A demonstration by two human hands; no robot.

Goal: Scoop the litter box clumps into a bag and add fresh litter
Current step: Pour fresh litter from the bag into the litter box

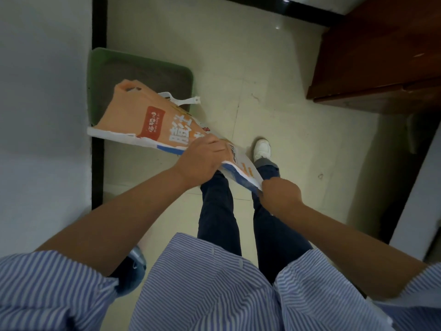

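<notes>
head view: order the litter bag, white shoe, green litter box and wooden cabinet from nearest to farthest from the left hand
1. litter bag: gripped by the left hand.
2. white shoe: just right of the hand, on the floor.
3. green litter box: beyond the bag, against the wall.
4. wooden cabinet: far upper right.

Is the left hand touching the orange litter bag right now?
Touching. The head view shows the left hand with fingers curled over the orange litter bag, gripping its lower part.
</notes>
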